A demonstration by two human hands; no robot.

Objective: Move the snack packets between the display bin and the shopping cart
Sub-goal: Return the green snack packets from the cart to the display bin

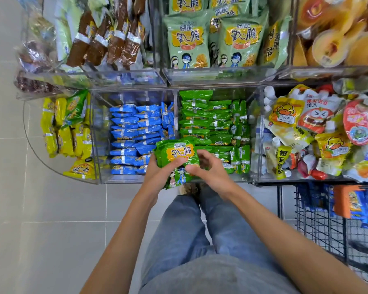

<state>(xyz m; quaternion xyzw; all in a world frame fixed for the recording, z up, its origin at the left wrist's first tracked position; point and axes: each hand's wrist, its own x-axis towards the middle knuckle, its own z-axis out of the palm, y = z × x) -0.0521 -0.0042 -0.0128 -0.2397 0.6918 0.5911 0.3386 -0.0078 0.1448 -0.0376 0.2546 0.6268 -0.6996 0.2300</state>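
A: Nearest to us, what are the hands doing?

B: The left hand (157,175) is curling around the lower left of a green snack packet (176,160), fingers wrapping over its front; the right hand (208,168) is sitting half open against the packet's right edge, thumb touching, though whether it is truly gripping I cannot tell.

A: And where is the packet hanging?

B: Over the front rim of the clear display bin (200,178), just above the stacked green packets (208,122); the shopping cart (319,219) is waiting to the right, already holding blue packets (361,209).

A: How is it likely handling?

B: Probably light, puffy and slick, with crushable contents; pinching the sealed edges is looking wiser than squeezing the middle.
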